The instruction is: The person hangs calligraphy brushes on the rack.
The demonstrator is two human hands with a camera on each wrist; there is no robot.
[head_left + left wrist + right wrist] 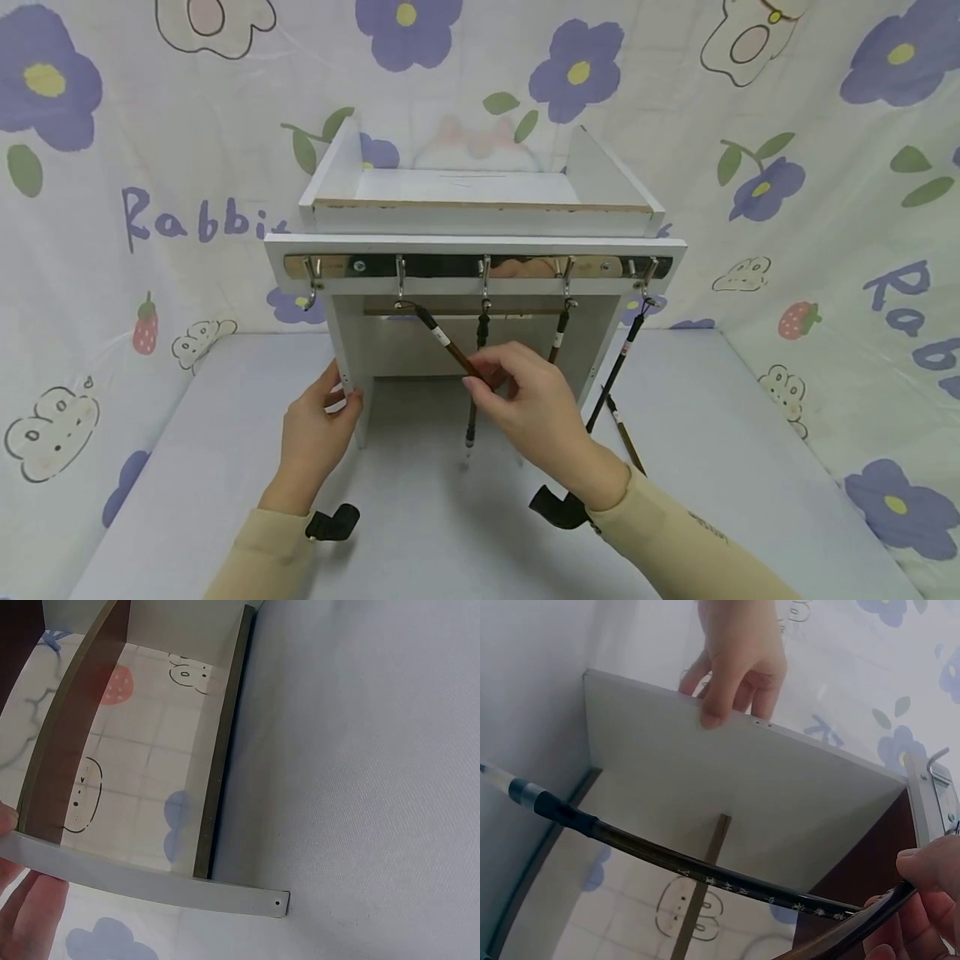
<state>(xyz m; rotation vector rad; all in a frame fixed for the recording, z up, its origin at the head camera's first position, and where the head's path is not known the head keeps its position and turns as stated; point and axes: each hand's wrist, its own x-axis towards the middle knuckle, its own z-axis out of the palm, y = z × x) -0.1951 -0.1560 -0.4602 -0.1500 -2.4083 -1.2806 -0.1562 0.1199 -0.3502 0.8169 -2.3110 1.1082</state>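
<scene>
A calligraphy brush (450,346) with a brown and black handle slants down from the second hook from the left, its cord loop at the hook. My right hand (536,408) pinches its handle between thumb and fingers. On the left, my left hand (318,433) grips the front edge of the white shelf's side panel (347,358), thumb on the inner face. Other brushes hang from the hooks to the right: a dark brush (471,425) at the middle, a brown brush (558,333), and a black brush (618,367) at the far right.
A metal hook rail (442,266) runs across the shelf's front, with a hook (309,283) at its left end. Above it sits an open-topped tray (480,221). One more brush (626,437) shows beyond my right forearm. Black wrist mounts (333,523) sit at both cuffs.
</scene>
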